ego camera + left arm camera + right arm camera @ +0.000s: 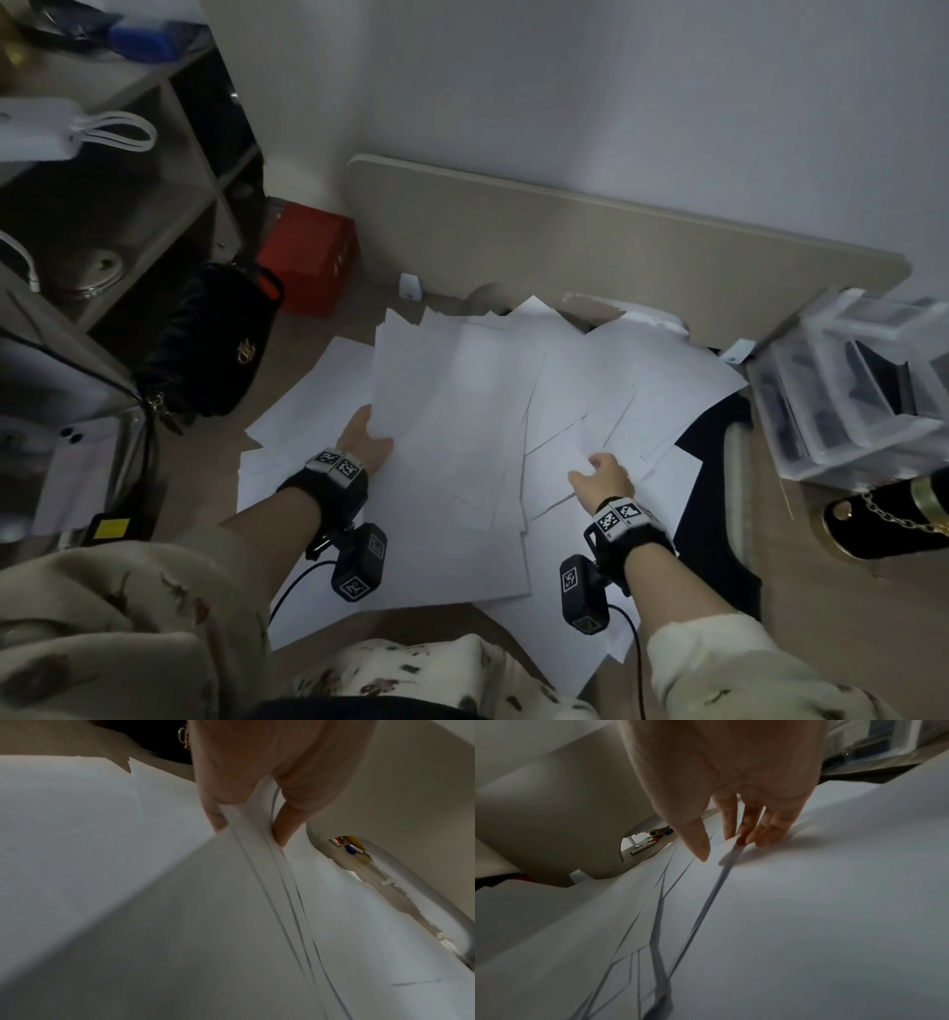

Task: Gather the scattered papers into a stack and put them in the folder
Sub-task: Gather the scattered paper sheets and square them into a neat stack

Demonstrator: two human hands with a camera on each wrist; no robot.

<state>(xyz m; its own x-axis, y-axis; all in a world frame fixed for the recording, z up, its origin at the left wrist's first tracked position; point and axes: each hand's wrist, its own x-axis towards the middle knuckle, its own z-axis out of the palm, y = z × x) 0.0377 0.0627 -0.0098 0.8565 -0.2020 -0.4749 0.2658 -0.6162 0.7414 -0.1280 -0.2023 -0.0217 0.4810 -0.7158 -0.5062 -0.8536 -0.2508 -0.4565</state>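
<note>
Several white papers (462, 390) lie overlapping across the floor. My left hand (371, 437) holds a raised sheaf of them by its left edge. In the left wrist view the left hand (249, 825) pinches several sheet edges (257, 850) between thumb and fingers. My right hand (598, 465) reaches down onto the loose sheets at the right. In the right wrist view the right hand (721, 845) has nearly straight fingertips (765, 837) touching a sheet (808, 902). That sheet's corner curls up beside the index finger, and the thumb stays off the paper. A dark flat thing (714, 452) lies partly under the papers; I cannot tell whether it is the folder.
A black handbag (210, 349) and a red box (308, 257) sit at the left by a shelf unit (128, 205). A beige board (565, 241) leans on the wall behind. Clear plastic drawers (847, 390) and a black shoe with a gold chain (883, 519) stand at the right.
</note>
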